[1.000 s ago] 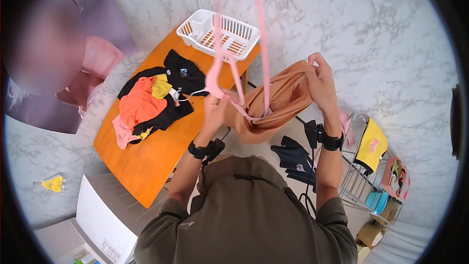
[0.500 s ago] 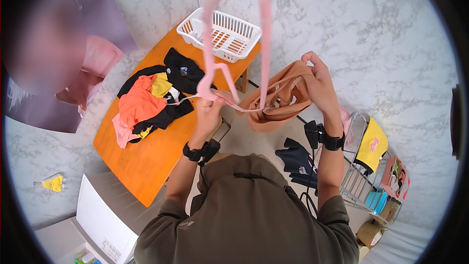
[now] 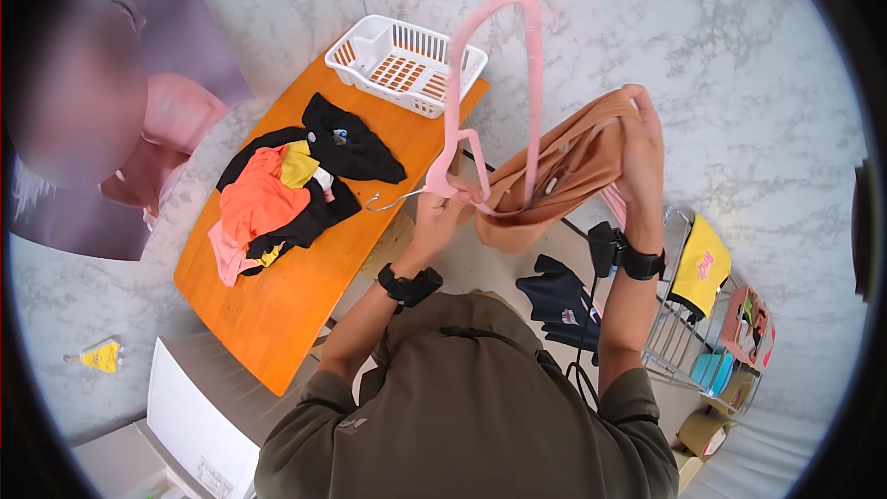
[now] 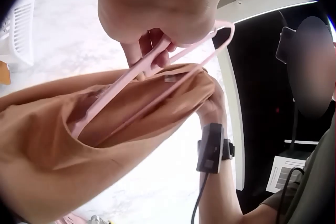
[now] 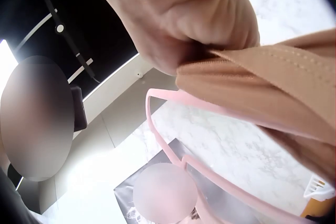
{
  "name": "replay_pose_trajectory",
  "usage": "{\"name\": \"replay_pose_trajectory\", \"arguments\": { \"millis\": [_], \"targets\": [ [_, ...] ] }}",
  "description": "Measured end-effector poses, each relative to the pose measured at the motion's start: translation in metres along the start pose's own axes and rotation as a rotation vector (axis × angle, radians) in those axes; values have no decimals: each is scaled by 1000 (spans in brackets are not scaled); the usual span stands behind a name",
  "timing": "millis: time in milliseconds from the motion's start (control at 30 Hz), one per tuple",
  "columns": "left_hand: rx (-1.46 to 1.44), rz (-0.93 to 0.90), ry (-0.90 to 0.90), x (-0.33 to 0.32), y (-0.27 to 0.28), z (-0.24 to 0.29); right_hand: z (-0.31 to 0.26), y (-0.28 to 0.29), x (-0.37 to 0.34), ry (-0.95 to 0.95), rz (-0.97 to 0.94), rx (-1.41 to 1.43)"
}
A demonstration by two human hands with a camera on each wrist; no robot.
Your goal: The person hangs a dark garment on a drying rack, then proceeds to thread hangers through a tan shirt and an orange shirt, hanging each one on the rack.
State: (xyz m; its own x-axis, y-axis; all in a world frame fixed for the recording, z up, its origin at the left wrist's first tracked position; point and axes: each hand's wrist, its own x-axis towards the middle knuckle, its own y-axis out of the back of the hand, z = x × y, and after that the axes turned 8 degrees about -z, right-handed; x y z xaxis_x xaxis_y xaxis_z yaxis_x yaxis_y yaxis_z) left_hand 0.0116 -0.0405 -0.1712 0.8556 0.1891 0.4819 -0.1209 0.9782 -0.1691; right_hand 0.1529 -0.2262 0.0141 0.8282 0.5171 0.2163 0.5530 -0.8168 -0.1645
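My left hand (image 3: 442,220) grips a pink hanger (image 3: 453,83) near its metal hook, which points left over the table edge. One end of the hanger lies inside the opening of a brown garment (image 3: 564,166); the rest loops up outside it. My right hand (image 3: 642,162) holds the far edge of that garment. In the left wrist view the left hand (image 4: 157,14) has its fingers round the hanger (image 4: 118,85), above the garment's opening (image 4: 68,166). The right wrist view shows the right hand (image 5: 194,19) clutching the brown cloth (image 5: 262,77), with the hanger (image 5: 220,182) below.
An orange table (image 3: 245,323) at the left bears a pile of clothes (image 3: 263,199) and a white basket (image 3: 407,65). A wire rack (image 3: 670,333) with a yellow cloth (image 3: 700,263) stands at the right. Dark cloth (image 3: 559,300) lies low between the arms and rack.
Both hands have moved right with the hanger and the brown garment. The hook has left the clothes pile, and the garment is stretched more upward to the right.
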Motion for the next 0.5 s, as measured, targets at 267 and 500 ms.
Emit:
{"name": "replay_pose_trajectory", "arguments": {
  "millis": [267,500],
  "targets": [
    [72,-147,236,-14,8,-5,-3,4,-5,40,108,-30],
    [492,-422,354,-17,49,19,43,63,9,49,183,-272]
  ]
}}
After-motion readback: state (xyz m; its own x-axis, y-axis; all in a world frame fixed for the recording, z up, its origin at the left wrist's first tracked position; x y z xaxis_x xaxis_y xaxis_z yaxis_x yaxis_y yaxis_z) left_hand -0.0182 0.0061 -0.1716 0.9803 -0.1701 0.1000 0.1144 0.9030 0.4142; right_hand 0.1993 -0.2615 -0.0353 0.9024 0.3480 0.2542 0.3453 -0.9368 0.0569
